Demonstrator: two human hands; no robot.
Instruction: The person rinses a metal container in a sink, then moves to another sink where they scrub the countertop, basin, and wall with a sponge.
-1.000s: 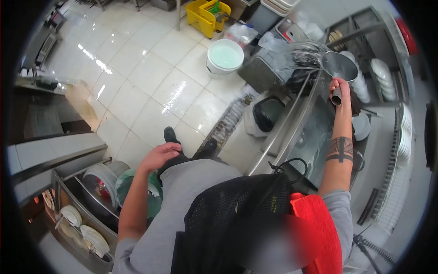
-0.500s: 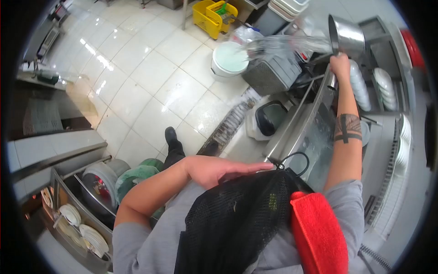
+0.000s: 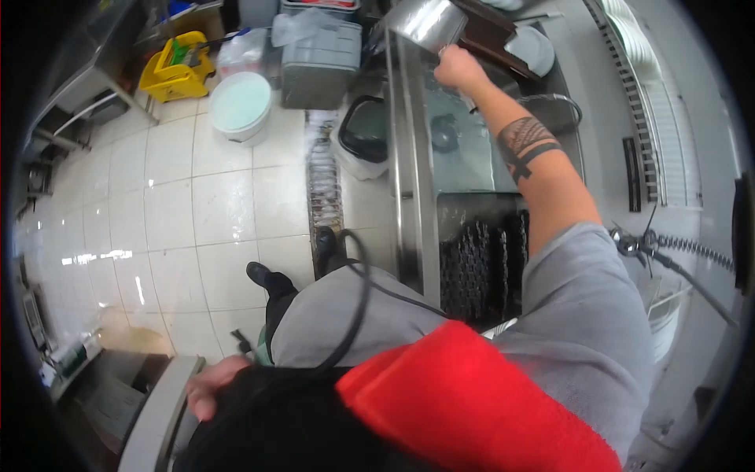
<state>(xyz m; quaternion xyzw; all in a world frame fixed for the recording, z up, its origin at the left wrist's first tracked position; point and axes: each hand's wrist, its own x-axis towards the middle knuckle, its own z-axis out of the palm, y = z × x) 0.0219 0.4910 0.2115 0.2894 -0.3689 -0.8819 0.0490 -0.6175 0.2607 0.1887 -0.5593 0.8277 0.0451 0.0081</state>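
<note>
A yellow mop bucket stands well ahead of the left hand and to its left. That hand's fingers are bent beside black fabric; whether they hold anything, I cannot tell. A white bucket of pale green liquid and a grey bin stand ahead of it to the right. The metal pot is just beyond the right hand, which is closed round its handle. The sink stretches back below the right hand; a white plate lies near, to its right.
</note>
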